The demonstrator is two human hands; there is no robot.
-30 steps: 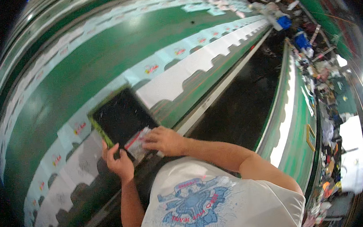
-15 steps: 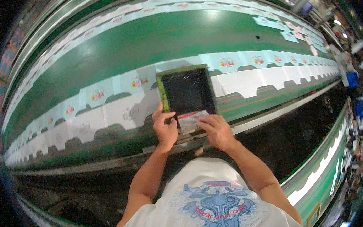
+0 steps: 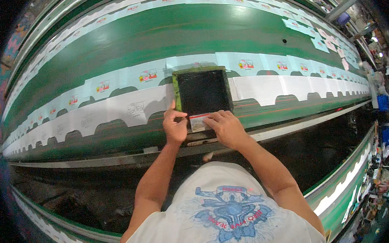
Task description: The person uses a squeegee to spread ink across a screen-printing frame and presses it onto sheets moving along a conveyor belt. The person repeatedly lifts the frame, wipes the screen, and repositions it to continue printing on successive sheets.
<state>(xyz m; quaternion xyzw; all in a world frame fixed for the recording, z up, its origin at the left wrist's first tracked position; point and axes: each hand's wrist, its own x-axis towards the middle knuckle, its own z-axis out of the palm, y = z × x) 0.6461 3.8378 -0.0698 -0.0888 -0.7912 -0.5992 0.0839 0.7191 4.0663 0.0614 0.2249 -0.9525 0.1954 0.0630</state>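
Note:
A printing screen (image 3: 177, 96) with a greenish frame and a dark mesh lies over the row of white fabric pieces (image 3: 264, 89) on the long green table. My left hand (image 3: 175, 126) is closed on its near left corner, with thumb and fingers bent at the edge. My right hand (image 3: 227, 127) grips a pale, flat squeegee (image 3: 198, 123) with a red strip along its top. The squeegee is at the near end of the mesh; its lower edge is hidden from me, so I cannot tell whether it touches.
Light blue pieces with colourful prints (image 3: 147, 75) lie in a row behind the white ones. Some white pieces at left carry dark outlines (image 3: 136, 108). A pale rail (image 3: 288, 128) edges the green table (image 3: 153, 35). Another table (image 3: 341, 186) stands at lower right, with blue containers (image 3: 383, 103) beyond.
The squeegee sits slightly farther from me and looks more foreshortened, held by my right hand. My left hand keeps its place at the screen's corner. The whole view has shifted a little.

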